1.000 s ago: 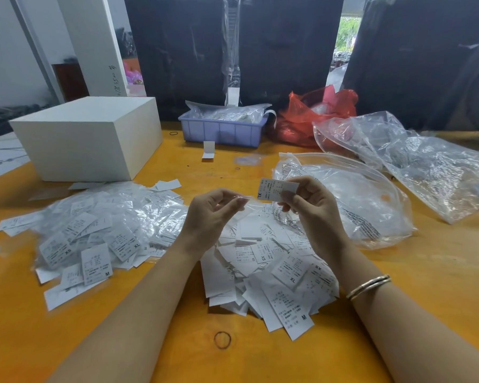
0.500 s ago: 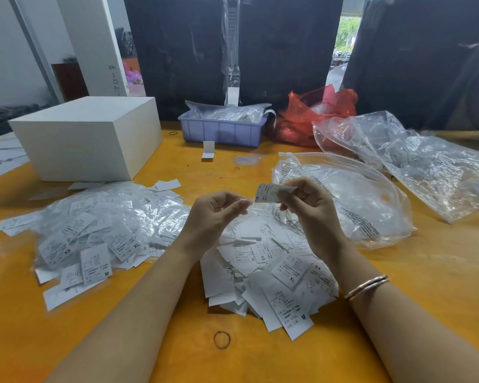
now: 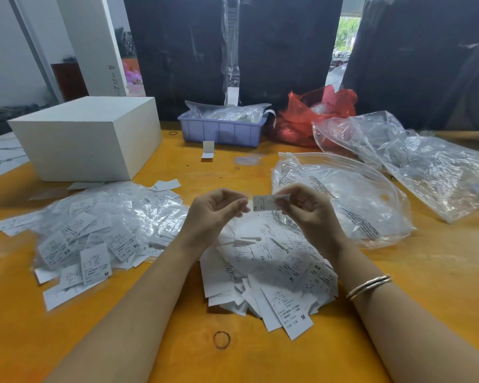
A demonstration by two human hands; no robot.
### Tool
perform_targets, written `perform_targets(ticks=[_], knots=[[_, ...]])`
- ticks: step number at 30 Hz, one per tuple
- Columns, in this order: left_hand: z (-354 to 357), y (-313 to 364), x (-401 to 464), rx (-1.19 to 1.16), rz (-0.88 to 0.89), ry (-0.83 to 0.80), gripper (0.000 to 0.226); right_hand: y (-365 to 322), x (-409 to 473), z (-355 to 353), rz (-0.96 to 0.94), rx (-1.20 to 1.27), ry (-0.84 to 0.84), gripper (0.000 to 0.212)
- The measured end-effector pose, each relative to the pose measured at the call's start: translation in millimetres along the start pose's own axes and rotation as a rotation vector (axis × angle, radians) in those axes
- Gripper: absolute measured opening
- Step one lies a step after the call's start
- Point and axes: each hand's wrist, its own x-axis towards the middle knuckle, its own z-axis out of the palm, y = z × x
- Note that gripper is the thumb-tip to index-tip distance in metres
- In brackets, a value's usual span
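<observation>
Two label heaps (image 3: 100, 230) lie on orange table (image 3: 426, 286) before one white box (image 3: 89, 136); right hand (image 3: 313, 214) pinches one label (image 3: 266, 203); left hand (image 3: 213, 214) curled, grasp indeterminate.

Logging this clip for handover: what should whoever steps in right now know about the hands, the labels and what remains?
Right hand: pinches one label above the loose pile.
Left hand: fingers curled, tips at the label's edge; unclear whether it holds anything.
Done, apparently: the plastic-covered pile of labels, on the left of the table.
Left: the loose pile in the middle, many labels.
</observation>
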Motion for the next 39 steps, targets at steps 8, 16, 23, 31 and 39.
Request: perform_targets(ticks=[8,16,23,31,39], knots=[[1,-4,1,0.079,-0.018,-0.070,0.017,1,-2,14,0.139,-0.069,-0.149,0.033],[1,-4,1,0.119,-0.003,0.033,0.020,-2,0,27,0.178,-0.381,-0.341,0.042],[-6,-2,2,0.147,-0.023,0.088,0.020,-2,-1,24,0.048,-0.829,-0.314,0.065],[-30,0,5,0.593,0.097,0.341,0.020,31,5,-67,0.415,-1.093,0.387,0.031],[-35,-8,1,1.079,-0.131,0.266,0.037,41,9,-63,0.537,-1.376,0.158,0.024]])
